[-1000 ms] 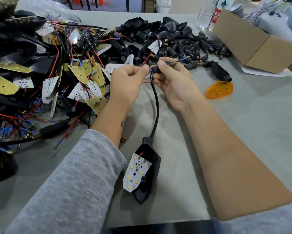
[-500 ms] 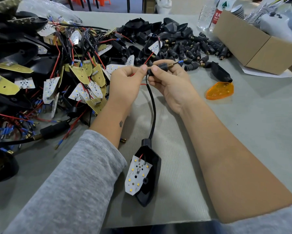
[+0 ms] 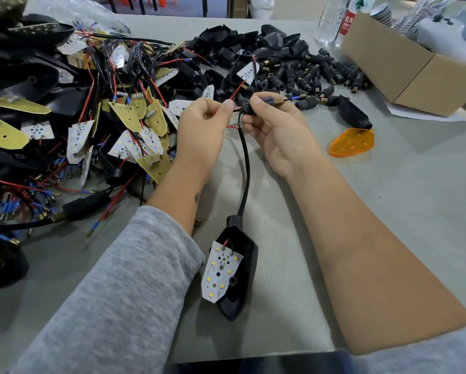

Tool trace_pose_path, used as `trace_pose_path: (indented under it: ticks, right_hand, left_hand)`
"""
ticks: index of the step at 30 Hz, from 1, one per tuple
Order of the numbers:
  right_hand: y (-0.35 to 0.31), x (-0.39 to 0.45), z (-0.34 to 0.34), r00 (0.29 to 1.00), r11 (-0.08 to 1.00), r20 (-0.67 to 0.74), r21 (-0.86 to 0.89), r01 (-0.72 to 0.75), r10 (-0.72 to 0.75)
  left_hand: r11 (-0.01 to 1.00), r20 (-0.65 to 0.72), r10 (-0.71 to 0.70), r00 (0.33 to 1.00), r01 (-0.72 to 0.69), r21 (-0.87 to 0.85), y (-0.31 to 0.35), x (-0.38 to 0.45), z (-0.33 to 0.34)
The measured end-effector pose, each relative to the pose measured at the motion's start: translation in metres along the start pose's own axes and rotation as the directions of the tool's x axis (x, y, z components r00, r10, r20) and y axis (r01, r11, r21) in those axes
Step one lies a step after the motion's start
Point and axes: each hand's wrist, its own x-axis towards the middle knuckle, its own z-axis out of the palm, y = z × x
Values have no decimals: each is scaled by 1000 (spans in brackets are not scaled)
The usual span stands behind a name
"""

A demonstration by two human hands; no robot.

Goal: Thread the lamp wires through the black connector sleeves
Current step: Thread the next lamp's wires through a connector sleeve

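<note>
My right hand (image 3: 275,130) grips a black connector sleeve (image 3: 268,101) with a brass threaded tip pointing right; a thin wire with a blue terminal sticks out of that tip. My left hand (image 3: 202,130) pinches the red wire (image 3: 236,91) just left of the sleeve. A black cable (image 3: 246,168) hangs from the sleeve down to a black lamp housing (image 3: 244,268) lying on the mat, with a white LED board (image 3: 221,271) resting on it.
A tangle of LED boards, red and black wires and housings (image 3: 78,117) fills the left. Loose black sleeves (image 3: 321,74) and housings lie at the back. An orange lens (image 3: 352,143) and a cardboard box (image 3: 415,71) sit on the right, bottles (image 3: 337,20) behind.
Both hands have shifted slightly left and up with the sleeve. The lamp housing has slid a little along the mat, and the cable bends more.
</note>
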Motion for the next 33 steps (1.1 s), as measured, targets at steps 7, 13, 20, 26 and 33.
trace_pose_path:
  ticks: [7,13,20,26,33]
  right_hand:
    - [-1,-1,0,998,1000,53,3,-26,26]
    - [-1,2,-1,998,997,-30,68,-44,46]
    - [0,3,-3,1000,999,11,31,-27,27]
    - [3,4,-4,999,1000,44,11,-25,25]
    - [1,5,-4,1000,999,-11,24,-21,22]
  left_hand:
    - [1000,67,10,998,-9,-25,3,-5,-1]
    - [990,9,-72,997,72,-119,7,-2,2]
    - [999,62,26,998,-25,-25,5,-5,0]
    - [1000,80,13,997,-14,18,5,-5,0]
    - [997,35,-64,997,65,-34,4,-4,4]
